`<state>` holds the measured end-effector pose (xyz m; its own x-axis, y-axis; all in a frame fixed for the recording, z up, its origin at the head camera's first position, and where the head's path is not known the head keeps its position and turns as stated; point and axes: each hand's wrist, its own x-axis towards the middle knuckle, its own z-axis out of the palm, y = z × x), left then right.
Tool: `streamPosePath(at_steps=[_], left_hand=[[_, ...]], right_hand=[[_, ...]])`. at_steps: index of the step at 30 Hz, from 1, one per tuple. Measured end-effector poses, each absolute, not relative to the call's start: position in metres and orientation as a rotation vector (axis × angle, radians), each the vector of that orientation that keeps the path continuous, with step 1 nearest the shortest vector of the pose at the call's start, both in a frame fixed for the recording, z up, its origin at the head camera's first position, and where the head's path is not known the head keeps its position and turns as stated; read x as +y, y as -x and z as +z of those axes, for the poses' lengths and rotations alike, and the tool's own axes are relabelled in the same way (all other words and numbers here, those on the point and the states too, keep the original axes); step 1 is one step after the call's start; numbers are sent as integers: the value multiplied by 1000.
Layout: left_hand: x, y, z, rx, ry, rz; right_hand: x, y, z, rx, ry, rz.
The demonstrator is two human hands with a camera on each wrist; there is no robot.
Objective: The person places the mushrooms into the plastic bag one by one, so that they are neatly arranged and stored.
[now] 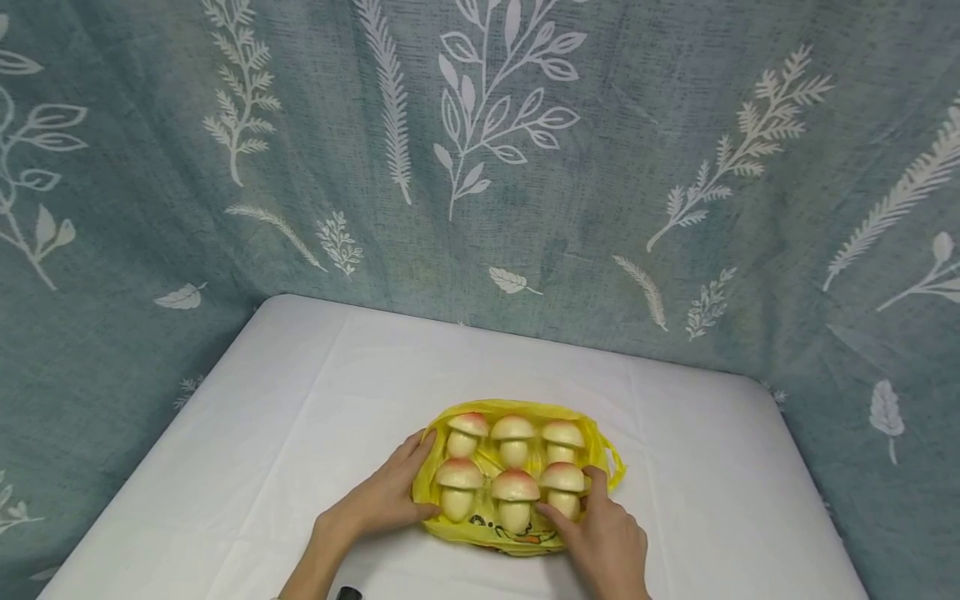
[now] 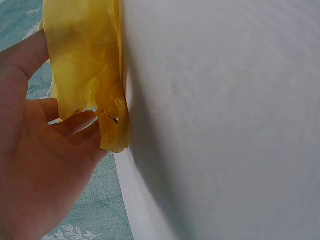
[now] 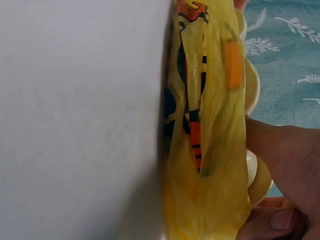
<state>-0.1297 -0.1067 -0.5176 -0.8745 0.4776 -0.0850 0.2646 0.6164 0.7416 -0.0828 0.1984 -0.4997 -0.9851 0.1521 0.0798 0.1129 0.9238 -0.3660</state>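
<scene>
A yellow plastic bag (image 1: 517, 407) lies spread on the white table, its sides standing up around several toy mushrooms (image 1: 513, 429) with cream stems and reddish caps, set in two rows. My left hand (image 1: 382, 493) holds the bag's left end, thumb at the front and fingers farther back; the left wrist view shows the yellow plastic (image 2: 80, 55) between them. At the other end, my right hand (image 1: 611, 537) grips the front right mushroom (image 1: 562, 478) between thumb and fingers. In the right wrist view, the bag's printed side (image 3: 215, 150) hides most of the mushrooms.
The white-covered table (image 1: 360, 358) extends around the bag. Grey-green cloth (image 1: 420, 250) with white leaf prints hangs behind and at both sides. A small black object (image 1: 349, 593) shows at the bottom edge, beside the left forearm.
</scene>
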Motion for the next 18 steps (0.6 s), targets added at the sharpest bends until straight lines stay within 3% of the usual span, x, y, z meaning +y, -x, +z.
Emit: streamPosePath(at_steps=[18], left_hand=[[-107,129,-518,2575,-611,1116]], right_hand=[[196,85,-507,-3014,213,530]])
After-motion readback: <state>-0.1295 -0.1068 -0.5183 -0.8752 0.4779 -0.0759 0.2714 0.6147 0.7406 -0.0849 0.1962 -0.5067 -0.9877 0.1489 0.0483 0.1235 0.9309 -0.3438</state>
